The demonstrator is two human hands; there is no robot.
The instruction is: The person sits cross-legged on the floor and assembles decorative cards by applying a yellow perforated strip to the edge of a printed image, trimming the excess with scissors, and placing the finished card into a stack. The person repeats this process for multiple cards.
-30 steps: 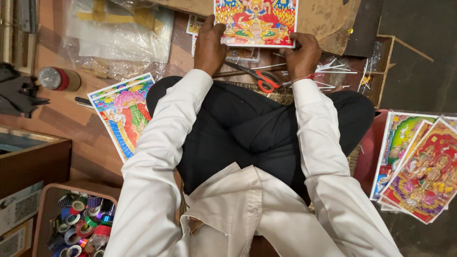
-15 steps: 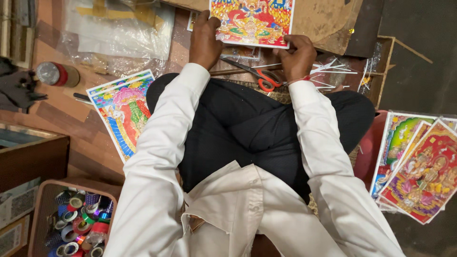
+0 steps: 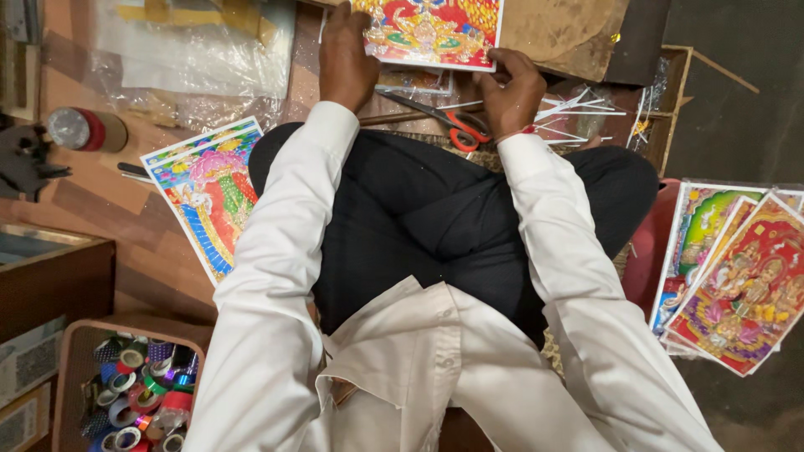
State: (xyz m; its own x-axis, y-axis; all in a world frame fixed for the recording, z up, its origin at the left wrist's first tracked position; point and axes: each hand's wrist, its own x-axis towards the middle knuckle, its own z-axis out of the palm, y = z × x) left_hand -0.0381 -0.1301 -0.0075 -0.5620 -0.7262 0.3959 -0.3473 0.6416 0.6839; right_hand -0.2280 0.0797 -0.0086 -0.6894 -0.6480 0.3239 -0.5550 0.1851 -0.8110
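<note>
Head view: I look straight down past white sleeves and crossed dark legs to a low worktop [image 3: 578,33]. My left hand [image 3: 347,59] lies flat on the left edge of a bright print [image 3: 431,29], fingers spread, pressing it down, not closed around it. My right hand [image 3: 507,84] pinches the print's lower right corner between thumb and fingers. The print lies at the top of the frame, partly cut off by it, so I cannot tell what has been done to it. As I judge it, the work is in its middle: one print under the hands, a stack [image 3: 737,268] waiting at the right, another print [image 3: 209,192] on the floor at the left.

Red-handled scissors [image 3: 456,125] lie just below the right hand, thin white strips [image 3: 578,109] near them. Room is tight: a tape basket [image 3: 126,393] sits lower left, a spool [image 3: 79,130] and plastic wrap [image 3: 193,50] upper left.
</note>
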